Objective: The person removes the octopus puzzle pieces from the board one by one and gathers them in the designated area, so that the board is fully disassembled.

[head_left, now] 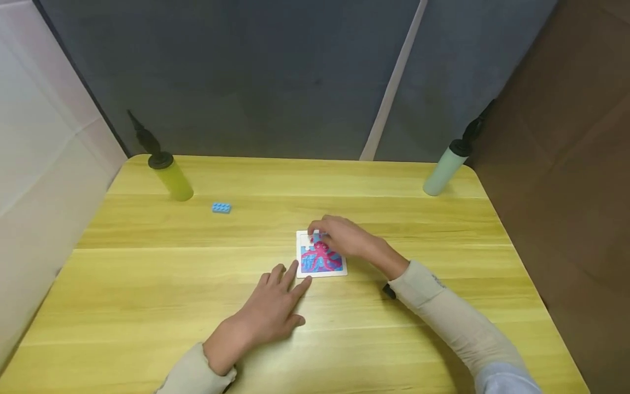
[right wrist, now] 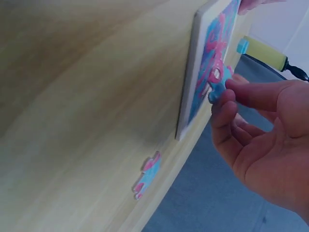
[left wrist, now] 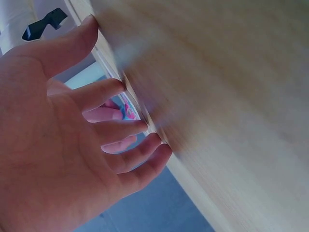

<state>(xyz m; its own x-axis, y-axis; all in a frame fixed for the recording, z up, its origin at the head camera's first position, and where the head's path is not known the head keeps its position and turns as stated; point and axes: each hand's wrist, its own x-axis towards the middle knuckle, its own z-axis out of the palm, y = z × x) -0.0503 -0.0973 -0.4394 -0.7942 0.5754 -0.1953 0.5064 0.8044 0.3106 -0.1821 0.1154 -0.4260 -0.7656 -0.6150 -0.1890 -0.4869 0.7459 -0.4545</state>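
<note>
A small jigsaw puzzle (head_left: 322,274) in a white frame, with a pink octopus on blue, lies on the wooden table. White backing shows at its upper left. My right hand (head_left: 346,236) is over its top part. In the right wrist view, the thumb and index finger pinch a blue and pink puzzle piece (right wrist: 218,89) close to the picture. Another loose puzzle piece (right wrist: 148,175) lies on the table beside the frame. My left hand (head_left: 270,309) rests with spread fingers at the puzzle's lower left corner, holding nothing; its fingertips (left wrist: 140,126) touch down there.
A blue toy brick (head_left: 221,208) lies left of the puzzle, farther back. A yellow-green hand pump (head_left: 174,180) with black ends stands at the back left, and a pale green hand pump (head_left: 444,171) at the back right. Dark cloth hangs behind the table.
</note>
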